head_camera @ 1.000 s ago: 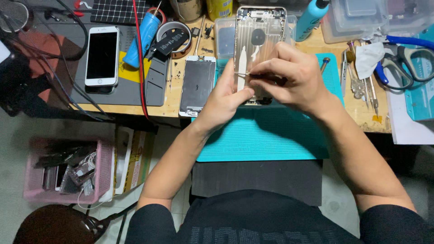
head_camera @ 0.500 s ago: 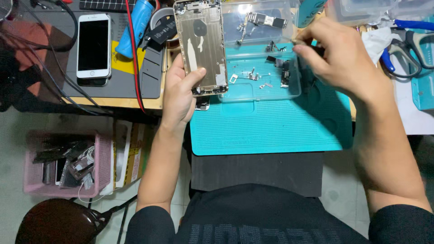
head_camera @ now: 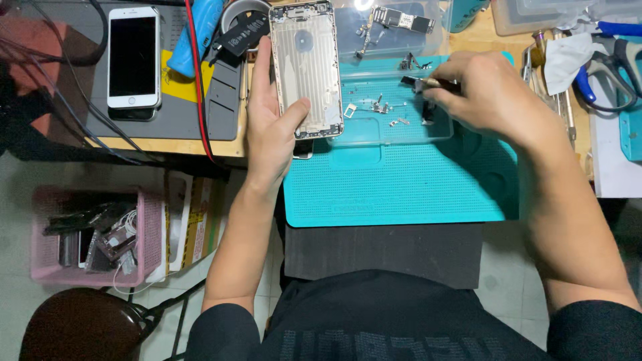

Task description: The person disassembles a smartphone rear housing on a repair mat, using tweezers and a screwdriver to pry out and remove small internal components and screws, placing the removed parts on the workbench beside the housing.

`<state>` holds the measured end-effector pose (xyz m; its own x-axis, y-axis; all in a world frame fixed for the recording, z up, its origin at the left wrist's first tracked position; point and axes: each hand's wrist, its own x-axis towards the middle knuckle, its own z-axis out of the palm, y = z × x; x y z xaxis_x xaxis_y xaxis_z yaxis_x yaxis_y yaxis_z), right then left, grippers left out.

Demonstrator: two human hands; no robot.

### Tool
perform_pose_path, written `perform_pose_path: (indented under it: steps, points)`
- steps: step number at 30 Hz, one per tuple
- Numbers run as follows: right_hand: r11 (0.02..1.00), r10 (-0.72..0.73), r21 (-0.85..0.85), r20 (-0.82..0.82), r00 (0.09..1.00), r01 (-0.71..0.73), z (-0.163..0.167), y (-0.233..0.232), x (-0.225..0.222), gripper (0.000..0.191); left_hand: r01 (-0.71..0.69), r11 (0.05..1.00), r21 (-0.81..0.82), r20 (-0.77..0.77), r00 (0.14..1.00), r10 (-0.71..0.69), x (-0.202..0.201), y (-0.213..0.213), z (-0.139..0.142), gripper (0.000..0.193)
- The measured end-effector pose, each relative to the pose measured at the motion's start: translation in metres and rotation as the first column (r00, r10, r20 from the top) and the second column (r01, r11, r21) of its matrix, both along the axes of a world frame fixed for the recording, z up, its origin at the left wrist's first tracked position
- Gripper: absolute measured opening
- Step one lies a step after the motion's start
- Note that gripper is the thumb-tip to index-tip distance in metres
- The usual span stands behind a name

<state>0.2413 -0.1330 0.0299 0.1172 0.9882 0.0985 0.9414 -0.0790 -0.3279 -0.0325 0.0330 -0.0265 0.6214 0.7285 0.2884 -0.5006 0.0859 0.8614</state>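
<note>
My left hand [head_camera: 271,130] grips an empty gold-coloured phone housing [head_camera: 306,63] by its lower edge, inside facing up, held upright over the desk. My right hand [head_camera: 485,93] is closed on a thin tool, probably tweezers [head_camera: 421,82], whose tip holds a small dark part above a clear tray [head_camera: 388,130] of tiny screws and metal pieces. The tray sits at the far edge of a teal work mat [head_camera: 401,180]. A phone circuit board [head_camera: 403,20] lies beyond the tray.
A white phone [head_camera: 134,57] rests on a grey mat at the left, with cables and a blue tool beside it. Pliers and cutters [head_camera: 602,73] lie at the right. A pink basket [head_camera: 93,234] of parts and a brown stool [head_camera: 80,324] stand on the floor.
My hands came apart: the left carried the housing to the left, and the right moved from the housing to the parts tray with the tool.
</note>
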Motion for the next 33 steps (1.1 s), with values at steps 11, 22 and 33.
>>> perform_pose_path:
  steps: [11, 22, 33]
  points:
    - [0.999, -0.022, 0.027, -0.005, 1.000, 0.022, 0.000, 0.009, -0.010, 0.028, 0.019, 0.998, -0.052, 0.002, 1.000, -0.019, 0.005, -0.002, -0.002, 0.080]
    - [0.990, 0.109, 0.088, 0.027, 0.994, -0.111, -0.017, 0.044, -0.030, 0.022, -0.023, 0.999, 0.048, -0.008, 1.000, 0.023, 0.000, 0.001, -0.004, 0.082]
    - [0.997, 0.083, -0.002, 0.082, 0.993, -0.083, -0.017, 0.045, -0.027, 0.020, -0.007, 1.000, 0.020, -0.024, 1.000, 0.008, -0.001, -0.001, -0.006, 0.078]
